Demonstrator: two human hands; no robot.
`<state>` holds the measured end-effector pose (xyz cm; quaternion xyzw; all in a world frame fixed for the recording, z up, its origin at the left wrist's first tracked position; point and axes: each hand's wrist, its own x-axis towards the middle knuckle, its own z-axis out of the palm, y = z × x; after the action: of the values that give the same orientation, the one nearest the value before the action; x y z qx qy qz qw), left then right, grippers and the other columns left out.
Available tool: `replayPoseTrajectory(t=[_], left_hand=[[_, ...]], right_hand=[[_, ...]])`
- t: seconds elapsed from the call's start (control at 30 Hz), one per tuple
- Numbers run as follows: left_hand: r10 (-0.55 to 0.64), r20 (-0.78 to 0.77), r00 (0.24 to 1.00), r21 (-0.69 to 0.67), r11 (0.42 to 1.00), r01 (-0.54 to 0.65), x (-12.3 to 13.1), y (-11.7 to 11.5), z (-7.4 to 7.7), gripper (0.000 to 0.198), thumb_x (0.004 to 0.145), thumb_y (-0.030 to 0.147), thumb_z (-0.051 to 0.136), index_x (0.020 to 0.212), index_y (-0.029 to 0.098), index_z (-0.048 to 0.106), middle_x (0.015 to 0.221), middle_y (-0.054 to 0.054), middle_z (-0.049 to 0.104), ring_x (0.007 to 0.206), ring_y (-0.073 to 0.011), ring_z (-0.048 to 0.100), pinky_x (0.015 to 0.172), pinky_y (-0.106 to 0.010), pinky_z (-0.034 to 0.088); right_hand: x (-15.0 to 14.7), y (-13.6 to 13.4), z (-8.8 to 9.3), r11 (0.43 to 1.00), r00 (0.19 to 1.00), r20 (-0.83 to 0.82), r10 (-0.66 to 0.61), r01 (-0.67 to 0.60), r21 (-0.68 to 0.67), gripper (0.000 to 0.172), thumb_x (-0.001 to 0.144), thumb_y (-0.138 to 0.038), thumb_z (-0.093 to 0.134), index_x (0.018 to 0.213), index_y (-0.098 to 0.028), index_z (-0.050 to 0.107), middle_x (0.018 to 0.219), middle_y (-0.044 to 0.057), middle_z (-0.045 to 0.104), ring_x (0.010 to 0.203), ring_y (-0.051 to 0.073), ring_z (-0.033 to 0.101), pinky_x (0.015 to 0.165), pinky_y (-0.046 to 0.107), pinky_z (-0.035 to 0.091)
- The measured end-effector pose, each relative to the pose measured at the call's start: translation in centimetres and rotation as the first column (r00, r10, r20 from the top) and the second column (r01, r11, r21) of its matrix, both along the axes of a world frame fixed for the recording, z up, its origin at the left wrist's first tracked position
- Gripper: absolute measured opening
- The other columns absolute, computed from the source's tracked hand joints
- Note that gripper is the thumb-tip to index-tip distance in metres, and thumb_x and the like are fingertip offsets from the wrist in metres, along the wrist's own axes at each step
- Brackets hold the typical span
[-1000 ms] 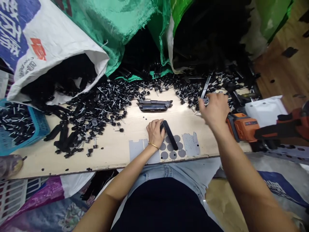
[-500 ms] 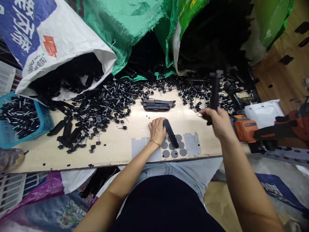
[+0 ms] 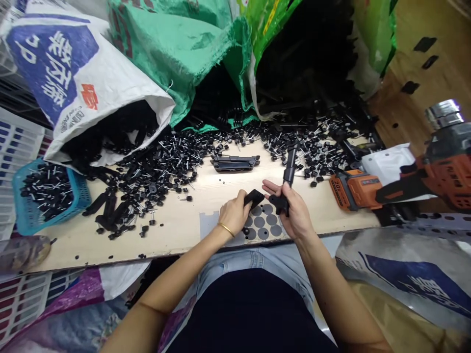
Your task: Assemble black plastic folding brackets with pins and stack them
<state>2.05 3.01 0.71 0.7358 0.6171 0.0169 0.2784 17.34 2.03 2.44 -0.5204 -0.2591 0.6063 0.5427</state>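
My left hand (image 3: pixel 234 214), with a gold bracelet at the wrist, grips a short black plastic piece (image 3: pixel 254 196) above the grey round pads (image 3: pixel 259 222). Just to its right, my right hand (image 3: pixel 296 214) holds a long black part (image 3: pixel 290 166) that points up and away, its thicker lower end in the palm. A gap separates the two held pieces. Farther back on the wooden board (image 3: pixel 206 189) lies a pair of black elongated parts (image 3: pixel 236 163), side by side.
Loose black knobs with metal pins (image 3: pixel 176 157) cover the back and left. A blue basket (image 3: pixel 75 196) stands left, an orange power tool (image 3: pixel 362 190) right. Behind are a white sack (image 3: pixel 121 63) and green sacks (image 3: pixel 165 44), with black parts inside.
My right hand has come down and left with the long black part, near my left hand. The piece in my left hand is lifted and turned. The whole view has shifted slightly.
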Motion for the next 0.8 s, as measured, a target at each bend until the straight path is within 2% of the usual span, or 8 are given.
replayPoseTrajectory(t=[0.1, 0.23, 0.33, 0.4, 0.57, 0.67, 0.73, 0.8], left_hand=[[0.046, -0.018, 0.999, 0.010, 0.999, -0.046, 0.8, -2.1, 1.1, 0.016, 0.093, 0.029, 0.040, 0.106, 0.021, 0.046, 0.081, -0.006, 0.069, 0.074, -0.0256, 0.067, 0.058, -0.029, 0.042], [0.080, -0.045, 0.996, 0.036, 0.996, -0.078, 1.4, -3.0, 2.1, 0.015, 0.092, 0.027, 0.040, 0.104, 0.021, 0.046, 0.080, -0.007, 0.069, 0.073, -0.0268, 0.067, 0.058, -0.029, 0.041], [0.100, -0.061, 0.993, 0.058, 0.994, -0.097, 1.6, -3.0, 2.3, 0.015, 0.090, 0.025, 0.042, 0.103, 0.020, 0.046, 0.081, -0.007, 0.069, 0.073, -0.0265, 0.067, 0.057, -0.029, 0.040], [0.111, -0.059, 0.992, 0.076, 0.991, -0.107, 1.8, -3.1, 2.2, 0.014, 0.089, 0.024, 0.044, 0.102, 0.020, 0.046, 0.081, -0.007, 0.069, 0.072, -0.0255, 0.067, 0.057, -0.029, 0.040], [0.149, -0.014, 0.989, 0.120, 0.982, -0.146, 1.9, -3.7, 2.4, 0.012, 0.088, 0.022, 0.045, 0.099, 0.019, 0.049, 0.080, -0.008, 0.069, 0.072, -0.0248, 0.067, 0.058, -0.029, 0.042], [0.140, 0.151, 0.979, 0.061, 0.987, -0.151, 1.3, -3.7, 2.5, 0.018, 0.085, 0.026, 0.051, 0.102, 0.020, 0.049, 0.082, -0.006, 0.068, 0.073, -0.0232, 0.067, 0.063, -0.029, 0.045], [0.110, 0.345, 0.932, -0.083, 0.993, -0.086, 0.6, -3.7, 2.2, 0.021, 0.081, 0.028, 0.056, 0.100, 0.020, 0.050, 0.079, -0.002, 0.067, 0.070, -0.0197, 0.066, 0.063, -0.028, 0.047], [0.119, 0.513, 0.850, -0.249, 0.969, 0.014, 0.2, -3.9, 1.6, 0.014, 0.081, 0.030, 0.055, 0.091, 0.020, 0.052, 0.068, 0.002, 0.064, 0.059, -0.0156, 0.063, 0.059, -0.025, 0.047]], right_hand=[[-1.0, 0.0, -0.1, 0.999, 0.997, 0.062, 0.036, -0.035, -0.007, 0.039, 0.075, -0.055, 0.063, 0.066, -0.019, 0.053, 0.103, 0.008, 0.070, 0.096, 0.021, 0.065, 0.092, 0.038, 0.046], [-1.5, -0.4, -0.2, 0.999, 0.980, 0.192, 0.044, -0.046, 0.008, 0.034, 0.077, -0.052, 0.062, 0.073, -0.018, 0.061, 0.089, 0.006, 0.072, 0.087, 0.019, 0.062, 0.083, 0.033, 0.046], [-1.7, -0.9, 0.0, 0.998, 0.991, 0.127, 0.053, -0.055, 0.007, 0.032, 0.077, -0.049, 0.061, 0.065, -0.019, 0.058, 0.089, 0.005, 0.072, 0.088, 0.019, 0.061, 0.082, 0.031, 0.045], [-2.0, -1.1, 0.0, 1.000, 0.997, 0.076, 0.006, -0.006, 0.006, 0.034, 0.078, -0.050, 0.060, 0.062, -0.020, 0.054, 0.088, 0.005, 0.072, 0.089, 0.019, 0.061, 0.083, 0.032, 0.045], [-2.5, -1.4, -0.2, 0.995, 0.990, 0.118, -0.082, 0.075, 0.066, 0.034, 0.078, -0.050, 0.059, 0.062, -0.021, 0.049, 0.083, 0.004, 0.071, 0.084, 0.019, 0.062, 0.081, 0.032, 0.045], [-2.3, -1.6, 0.1, 0.995, 0.994, 0.076, -0.078, 0.073, 0.067, 0.035, 0.078, -0.049, 0.059, 0.061, -0.021, 0.046, 0.078, 0.003, 0.070, 0.075, 0.018, 0.062, 0.072, 0.030, 0.046], [-2.0, -1.8, 0.4, 0.998, 0.998, 0.040, -0.046, 0.044, 0.047, 0.034, 0.079, -0.048, 0.058, 0.061, -0.021, 0.047, 0.077, 0.003, 0.070, 0.067, 0.016, 0.059, 0.065, 0.028, 0.046], [-1.6, -1.9, 0.5, 0.999, 0.999, 0.027, 0.022, -0.024, 0.041, 0.034, 0.080, -0.048, 0.058, 0.062, -0.020, 0.050, 0.077, 0.003, 0.070, 0.064, 0.015, 0.057, 0.062, 0.027, 0.045]])
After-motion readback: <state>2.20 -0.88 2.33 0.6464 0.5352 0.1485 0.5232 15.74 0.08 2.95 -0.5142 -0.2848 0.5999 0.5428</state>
